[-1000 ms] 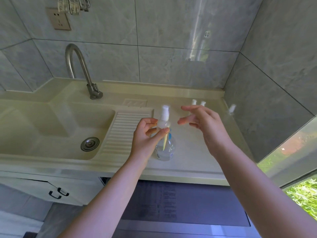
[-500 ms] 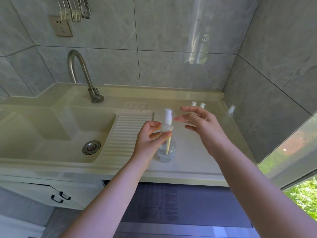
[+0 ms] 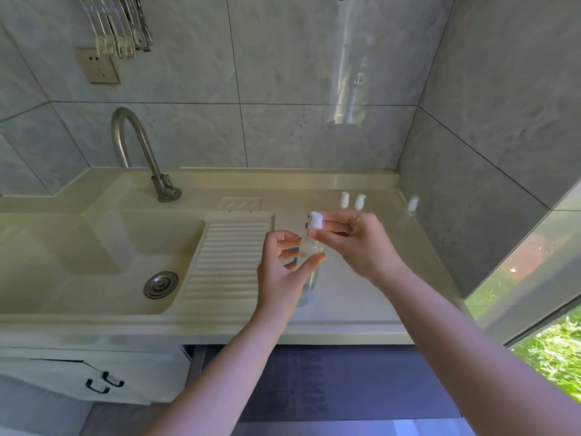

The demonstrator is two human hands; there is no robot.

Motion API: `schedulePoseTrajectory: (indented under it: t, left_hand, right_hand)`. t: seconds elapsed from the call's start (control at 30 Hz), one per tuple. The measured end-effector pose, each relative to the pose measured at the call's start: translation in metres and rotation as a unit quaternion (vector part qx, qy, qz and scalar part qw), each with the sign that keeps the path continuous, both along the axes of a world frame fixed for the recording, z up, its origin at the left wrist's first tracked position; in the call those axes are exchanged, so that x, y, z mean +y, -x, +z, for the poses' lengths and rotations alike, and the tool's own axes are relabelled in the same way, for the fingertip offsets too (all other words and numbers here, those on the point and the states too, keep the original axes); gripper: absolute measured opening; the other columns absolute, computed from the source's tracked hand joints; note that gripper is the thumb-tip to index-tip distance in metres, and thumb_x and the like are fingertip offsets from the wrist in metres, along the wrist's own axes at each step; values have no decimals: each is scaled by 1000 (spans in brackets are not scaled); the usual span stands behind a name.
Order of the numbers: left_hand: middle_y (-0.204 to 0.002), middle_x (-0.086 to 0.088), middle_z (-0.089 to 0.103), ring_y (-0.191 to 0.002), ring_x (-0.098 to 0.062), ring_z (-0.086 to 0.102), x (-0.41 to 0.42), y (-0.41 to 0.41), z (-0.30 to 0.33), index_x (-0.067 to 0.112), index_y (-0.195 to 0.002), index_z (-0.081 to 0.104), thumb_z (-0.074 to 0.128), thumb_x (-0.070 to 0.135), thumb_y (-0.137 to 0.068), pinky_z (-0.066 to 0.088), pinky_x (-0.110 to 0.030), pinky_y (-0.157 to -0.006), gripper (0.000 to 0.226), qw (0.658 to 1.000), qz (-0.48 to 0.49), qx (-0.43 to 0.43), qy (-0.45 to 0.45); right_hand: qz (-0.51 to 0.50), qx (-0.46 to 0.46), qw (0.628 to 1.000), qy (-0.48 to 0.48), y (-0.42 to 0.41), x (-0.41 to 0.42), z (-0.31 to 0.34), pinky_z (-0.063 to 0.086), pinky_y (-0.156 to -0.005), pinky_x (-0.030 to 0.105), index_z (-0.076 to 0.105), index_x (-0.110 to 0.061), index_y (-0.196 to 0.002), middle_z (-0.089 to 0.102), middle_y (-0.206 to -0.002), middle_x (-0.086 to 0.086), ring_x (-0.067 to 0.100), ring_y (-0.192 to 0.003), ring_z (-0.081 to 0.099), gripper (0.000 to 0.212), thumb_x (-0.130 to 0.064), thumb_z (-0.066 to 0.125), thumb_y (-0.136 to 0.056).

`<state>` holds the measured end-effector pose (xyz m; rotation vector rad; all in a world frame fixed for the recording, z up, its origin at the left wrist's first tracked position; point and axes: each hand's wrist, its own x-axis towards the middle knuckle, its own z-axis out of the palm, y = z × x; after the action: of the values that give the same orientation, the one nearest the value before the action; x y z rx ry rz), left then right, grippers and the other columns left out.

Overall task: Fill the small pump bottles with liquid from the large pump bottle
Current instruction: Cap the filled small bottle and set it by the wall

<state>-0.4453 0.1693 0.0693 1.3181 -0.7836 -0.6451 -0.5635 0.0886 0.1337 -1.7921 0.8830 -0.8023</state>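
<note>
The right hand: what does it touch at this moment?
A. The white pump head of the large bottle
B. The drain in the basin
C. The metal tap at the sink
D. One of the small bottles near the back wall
A: the right hand pinches the white pump head on top of the large bottle, which the left hand holds around its upper part.

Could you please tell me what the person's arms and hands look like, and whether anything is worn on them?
Both forearms are bare up to the frame's edge, with no sleeves in view. The left hand and the right hand wear no gloves, and no rings, watch or bracelet show. The fingernails look short and unpainted.
</note>
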Motion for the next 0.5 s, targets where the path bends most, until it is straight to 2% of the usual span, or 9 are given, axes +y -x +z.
schedulePoseTrajectory:
  t: [0.23, 0.3, 0.4, 0.5]
  left_hand:
    - [-106, 11, 66, -99, -17, 66, 0, -1, -1, 34, -104, 57, 91, 25, -66, 53, -33, -87, 52, 1000, 6, -14, 6]
    - [-106, 12, 68, -99, -15, 66, 0, -1, 3, 34, -103, 61, 90, 27, -67, 53, -33, -88, 47, 1000, -8, -28, 7]
    - [-103, 16, 71, -99, -6, 66, 2, -8, 6, 31, -106, 65, 85, 29, -74, 50, -26, -91, 37, 996, -59, -66, -8]
    - [-109, 18, 71, -109, -2, 63, 4, -20, 6, 34, -112, 65, 71, 56, -77, 47, -34, -103, 42, 979, -142, -126, -76]
  right_hand:
    - [-17, -21, 998, 54, 3, 7, 2, 56, -85, 19, 76, -14, -100, 77, -89, -9, -2, -88, 71, 19, -17, 81, -82]
    - [-25, -28, 998, 60, 3, 6, 2, 56, -86, 21, 76, -15, -100, 77, -89, -9, -1, -89, 72, 20, -19, 82, -82]
    - [-18, -35, 998, 38, 5, 1, 5, 57, -92, 30, 75, -11, -104, 78, -94, -4, 5, -94, 73, 26, -22, 82, -82]
    - [-1, -42, 999, 9, 10, -5, 10, 54, -98, 34, 75, -12, -108, 78, -99, -3, 8, -99, 72, 27, -20, 80, -83]
